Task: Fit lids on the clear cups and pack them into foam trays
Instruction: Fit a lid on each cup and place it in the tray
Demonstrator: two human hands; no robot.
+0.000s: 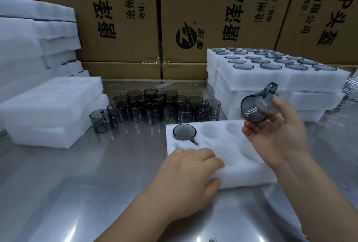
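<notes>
Brown cardboard boxes point(120, 18) fill the top of the frame, printed in black with the text turned sideways: "唐泽AH", "沧州唐泽", "地址:河北河间", and at the upper right "科技有限公司" and "头盔". A round black logo point(186, 37) with "唐泽" beside it sits near the top centre.

On the brushed steel table point(77, 174), at lower centre, lies a white foam tray point(246, 166), soft and grainy, with round pockets cut into it. The packed cup point(184, 132) sits in its upper-left pocket. It is smoky grey and see-through, and its handle lies in a slot pointing to the lower right. The left hand point(190, 172) holds the tray's near-left corner, fingers bent over the top and thumb against the front edge. The right hand point(277, 135), right of centre above the tray, grips a cup point(257, 109) in its fingertips. The cup is tilted on its side with the loop handle up. A glossy round face turns toward the lower left, and whether it is a lid or the base is hard to tell.

Loose cups point(164, 109), cylindrical with handles, stand bunched at the centre of the table. At the right, a stack of filled trays point(271, 84) shows rows of dark round tops. Plain foam blocks point(52, 110) pile up at the left.
</notes>
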